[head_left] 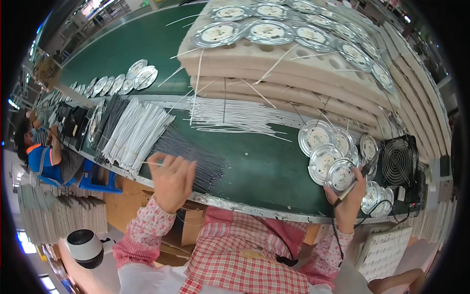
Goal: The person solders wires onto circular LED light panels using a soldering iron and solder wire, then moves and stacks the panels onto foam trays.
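My left hand [172,180] is over the near edge of the green bench, its fingers closed on a thin white wire [149,162] beside the bundle of white wires [135,131]. Dark grey wires [190,156] lie just behind and right of it. On the right, my right hand [348,198] holds a soldering iron [368,168] with a cable, and its fingertips are at a round silver disc [340,175]. More round discs [316,137] overlap next to that hand. Further back lies a spread of white wires [235,115].
Stacked foam trays [230,61] with discs stand at the back. A black fan [397,161] is at the right end of the bench [254,171]. Another row of discs [117,84] lies back left. A co-worker in blue [41,161] sits at far left, near a blue stool [95,179].
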A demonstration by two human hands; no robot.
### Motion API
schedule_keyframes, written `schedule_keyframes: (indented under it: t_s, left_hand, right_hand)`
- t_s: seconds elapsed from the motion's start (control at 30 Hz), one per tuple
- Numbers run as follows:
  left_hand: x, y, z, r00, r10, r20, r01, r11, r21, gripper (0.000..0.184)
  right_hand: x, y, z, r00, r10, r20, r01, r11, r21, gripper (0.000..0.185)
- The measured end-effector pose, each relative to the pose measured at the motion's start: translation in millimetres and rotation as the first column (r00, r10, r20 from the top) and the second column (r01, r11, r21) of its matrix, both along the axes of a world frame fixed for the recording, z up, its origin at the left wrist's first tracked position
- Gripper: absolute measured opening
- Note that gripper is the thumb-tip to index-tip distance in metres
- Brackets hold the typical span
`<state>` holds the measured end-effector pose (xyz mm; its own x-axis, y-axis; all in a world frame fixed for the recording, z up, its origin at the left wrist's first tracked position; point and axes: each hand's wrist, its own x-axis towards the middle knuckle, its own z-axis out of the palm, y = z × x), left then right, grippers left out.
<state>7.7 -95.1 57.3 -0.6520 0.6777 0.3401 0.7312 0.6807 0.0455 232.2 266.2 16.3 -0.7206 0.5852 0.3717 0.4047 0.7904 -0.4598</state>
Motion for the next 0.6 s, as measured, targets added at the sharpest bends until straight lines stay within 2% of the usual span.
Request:
schedule_keyframes:
  t_s: [0.03,0.1,0.13,0.23,0.37,0.4,0.5,0.53,0.6]
  left_hand:
    - [-5,6,-4,0.997,-0.073,-0.01,0.074,0.996,0.045,0.008]
    - [-16,30,-19,0.971,-0.234,-0.046,0.238,0.961,0.139,0.004]
    - [-21,34,-28,0.969,-0.247,-0.022,0.248,0.967,0.052,0.018]
    - [-37,36,-44,0.964,-0.264,0.042,0.266,0.963,-0.044,0.019]
    - [-47,42,-40,0.93,-0.355,0.097,0.332,0.923,0.195,0.012]
    - [-49,42,-36,0.923,-0.36,0.136,0.325,0.919,0.222,0.012]
    - [-48,48,-28,0.937,-0.279,0.213,0.213,0.934,0.287,0.013]
    - [-46,51,-27,0.944,-0.28,0.174,0.204,0.911,0.358,0.016]
    - [-34,61,-17,0.9,-0.337,0.277,0.169,0.854,0.492,0.017]
  right_hand:
    - [1,3,2,1.0,0.0,0.025,0.004,0.991,-0.135,0.09]
    - [-3,3,5,0.998,0.061,0.023,-0.057,0.986,-0.159,0.089]
    - [-1,5,8,0.997,0.075,0.027,-0.07,0.984,-0.163,0.089]
    - [-4,3,15,0.99,0.081,0.112,-0.065,0.988,-0.14,0.091]
    - [-5,-2,22,0.992,0.084,0.093,-0.092,0.992,0.083,0.09]
    - [-3,-7,26,0.992,0.064,0.105,-0.068,0.997,0.033,0.094]
    - [-7,-25,32,0.992,0.128,-0.02,-0.127,0.991,0.029,0.095]
    - [-9,-35,35,0.987,0.15,-0.064,-0.154,0.986,-0.062,0.096]
    - [-12,-46,24,0.966,0.209,-0.155,-0.237,0.952,-0.194,0.097]
